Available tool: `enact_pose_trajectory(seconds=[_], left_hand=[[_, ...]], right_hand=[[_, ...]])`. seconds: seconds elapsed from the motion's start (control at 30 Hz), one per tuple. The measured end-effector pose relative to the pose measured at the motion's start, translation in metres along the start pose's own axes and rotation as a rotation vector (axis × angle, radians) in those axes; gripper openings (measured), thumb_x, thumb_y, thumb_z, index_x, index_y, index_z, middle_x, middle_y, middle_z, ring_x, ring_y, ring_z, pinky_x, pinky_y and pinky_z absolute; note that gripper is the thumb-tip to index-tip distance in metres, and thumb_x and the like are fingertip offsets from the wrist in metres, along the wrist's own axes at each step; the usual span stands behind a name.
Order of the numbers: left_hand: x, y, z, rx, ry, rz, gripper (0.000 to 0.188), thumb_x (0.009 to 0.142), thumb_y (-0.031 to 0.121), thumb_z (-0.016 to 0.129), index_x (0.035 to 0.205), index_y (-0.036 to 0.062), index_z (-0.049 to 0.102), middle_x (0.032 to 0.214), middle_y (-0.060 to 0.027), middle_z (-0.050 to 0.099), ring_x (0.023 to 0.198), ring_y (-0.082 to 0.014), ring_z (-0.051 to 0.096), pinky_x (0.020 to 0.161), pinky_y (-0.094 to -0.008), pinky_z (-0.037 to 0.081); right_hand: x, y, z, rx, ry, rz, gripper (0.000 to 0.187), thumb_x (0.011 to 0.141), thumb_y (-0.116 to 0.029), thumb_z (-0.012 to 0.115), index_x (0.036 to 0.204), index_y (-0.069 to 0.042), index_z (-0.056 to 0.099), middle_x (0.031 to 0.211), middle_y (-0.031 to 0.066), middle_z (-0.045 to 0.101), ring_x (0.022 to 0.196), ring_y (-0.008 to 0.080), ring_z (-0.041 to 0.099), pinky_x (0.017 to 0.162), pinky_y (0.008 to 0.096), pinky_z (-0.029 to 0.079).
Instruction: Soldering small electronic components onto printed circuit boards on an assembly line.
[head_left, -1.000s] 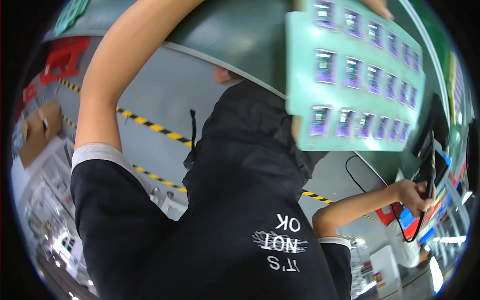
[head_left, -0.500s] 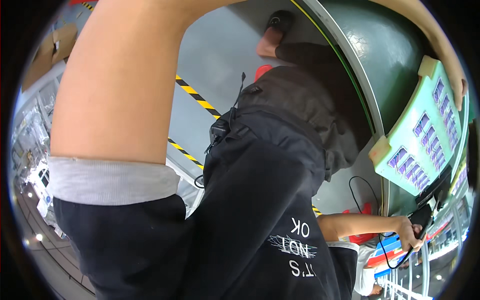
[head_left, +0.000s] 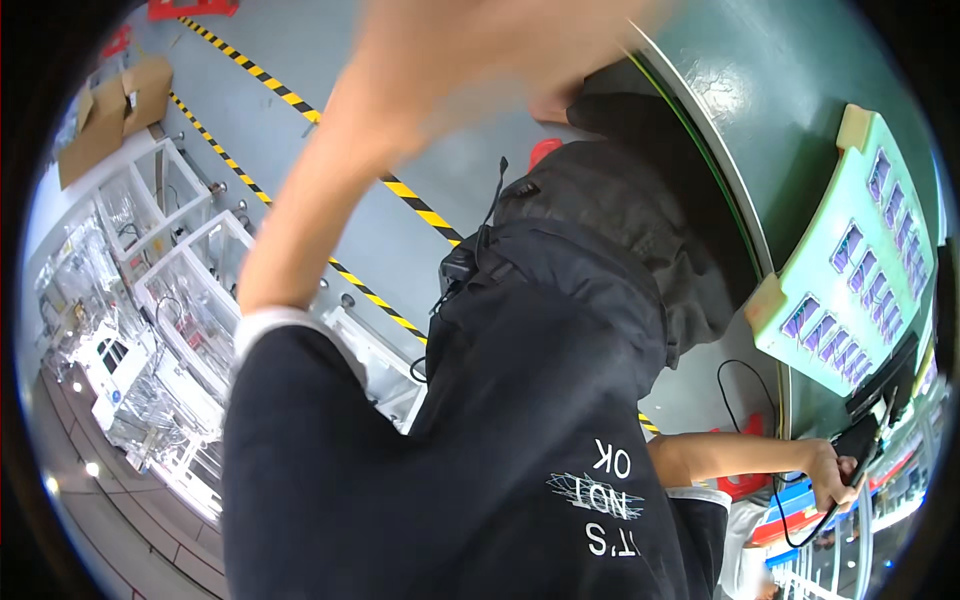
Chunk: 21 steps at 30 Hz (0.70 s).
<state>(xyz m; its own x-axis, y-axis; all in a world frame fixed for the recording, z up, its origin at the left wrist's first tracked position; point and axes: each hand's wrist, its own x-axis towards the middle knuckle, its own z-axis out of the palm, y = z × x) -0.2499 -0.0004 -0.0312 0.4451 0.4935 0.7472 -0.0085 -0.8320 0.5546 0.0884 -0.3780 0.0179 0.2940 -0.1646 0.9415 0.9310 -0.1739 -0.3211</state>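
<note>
Up at the top edge your left hand (head_left: 500, 50) fills the foreground, a big smear of blur, and I can't tell whether its fingers are spread or pressed together. It blocks a good piece of the floor and the near end of the table rim. Over on the right, your right hand (head_left: 832, 478) has its fingers curled round a slim dark tool (head_left: 868, 465), and a black cable (head_left: 792, 540) loops down just beside that hand.

Above it sits the pale green tray (head_left: 824, 280), rows of small purple-edged boards across it, lying on the dark green table (head_left: 800, 80) with its corner by the curved rim. A dark bar (head_left: 882, 375) crowds the tray's lower end, between it and your right hand; exactly where they touch, I can't tell.

Dead centre, your own black shirt (head_left: 520, 400) takes up the view. Behind your right forearm there's something red (head_left: 745, 480), part hidden, and below it a white sleeve (head_left: 740, 545) belonging to another person. Out left, well apart from the table, black-and-yellow tape (head_left: 270, 85) runs across the grey floor (head_left: 330, 40), with an open cardboard box (head_left: 145, 95) and see-through cabinets (head_left: 195, 290) beyond it.
</note>
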Motion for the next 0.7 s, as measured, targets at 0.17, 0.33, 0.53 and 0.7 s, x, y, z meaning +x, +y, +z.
enact_pose_trajectory(seconds=[0.17,0.33,0.53,0.7], left_hand=[[-0.170,0.068,-0.127,-0.127,0.036,-1.188,0.035,0.094,0.023,0.042,0.122,0.0034,0.047,0.108,-0.0074,0.056,0.093,-0.0152,0.056,0.083,-0.0310,0.045],[-0.323,0.138,-0.149,-0.430,-0.370,-1.720,0.066,0.089,0.051,0.039,0.141,0.0144,0.022,0.143,-0.0086,0.026,0.130,-0.0226,0.028,0.105,-0.0411,0.024],[-0.355,0.164,-0.132,-0.793,-0.189,-2.027,0.073,0.087,0.055,0.041,0.139,0.0080,0.024,0.139,-0.0046,0.031,0.127,-0.0160,0.030,0.103,-0.0313,0.027],[-0.368,0.169,-0.134,-0.820,-0.129,-2.006,0.060,0.090,0.045,0.046,0.135,0.0074,0.034,0.127,-0.0017,0.045,0.115,-0.0124,0.042,0.098,-0.0279,0.031]], right_hand=[[-0.010,-0.003,0.006,0.016,0.024,0.045,0.026,0.073,-0.016,0.051,0.055,0.003,0.049,0.041,0.0045,0.040,0.027,0.0095,0.029,0.026,0.0212,0.028],[-0.011,0.002,0.006,0.046,0.021,0.019,0.024,0.073,-0.015,0.051,0.056,-0.001,0.042,0.040,0.0039,0.039,0.026,0.0092,0.028,0.024,0.0214,0.027],[-0.008,0.004,0.001,0.028,0.017,0.016,0.024,0.073,-0.015,0.051,0.055,0.000,0.046,0.040,0.0058,0.042,0.026,0.0093,0.029,0.024,0.0215,0.027],[-0.007,0.009,-0.002,0.052,0.048,0.019,0.026,0.074,-0.015,0.051,0.055,0.002,0.048,0.040,0.0063,0.043,0.026,0.0099,0.031,0.025,0.0215,0.028]])
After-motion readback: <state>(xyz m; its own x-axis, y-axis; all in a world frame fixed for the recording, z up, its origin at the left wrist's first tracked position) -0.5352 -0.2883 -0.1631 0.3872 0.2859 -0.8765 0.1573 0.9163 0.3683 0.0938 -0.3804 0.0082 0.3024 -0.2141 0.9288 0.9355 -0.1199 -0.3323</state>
